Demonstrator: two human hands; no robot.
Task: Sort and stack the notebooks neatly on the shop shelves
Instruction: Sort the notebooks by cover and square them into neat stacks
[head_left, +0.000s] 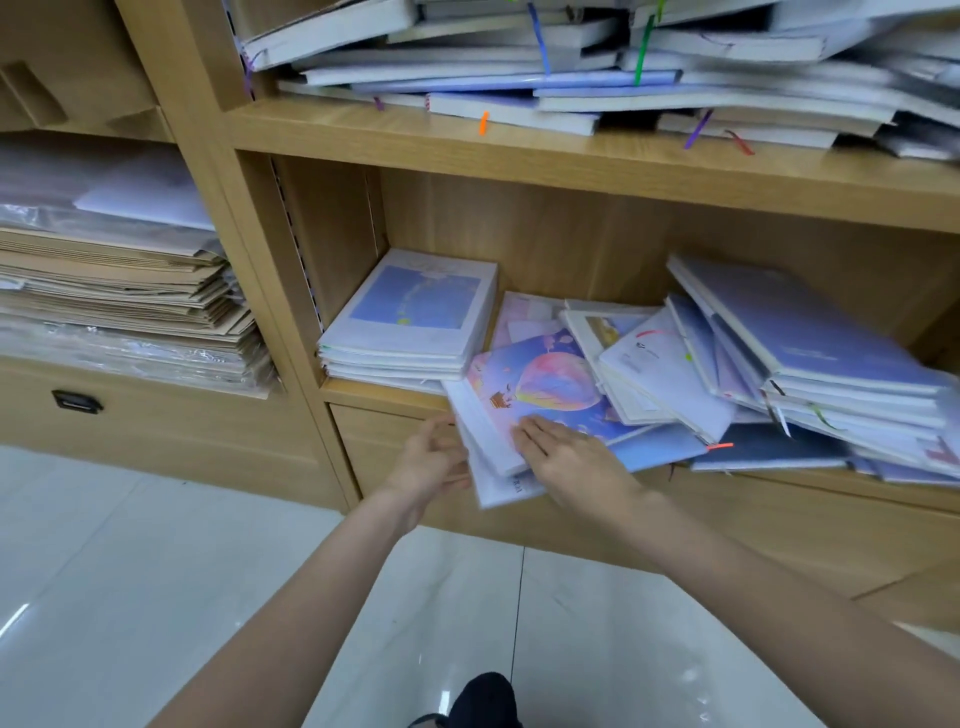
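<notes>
Head view: balloon-cover notebook (540, 395) lay atop small pile overhanging lower shelf (384, 393) front edge, beside neat stack (410, 317) at left. Right hand (566, 457) rested flat on its cover, fingers straight. Left hand (434, 462) touched pile's left edge, fingers loosely curled, grip unclear. Cover writing too blurred to read. Leaning heap (810, 364) at right.

Bright even light, glare on floor tiles (675, 691), motion blur throughout, wide-angle bending at edges
</notes>
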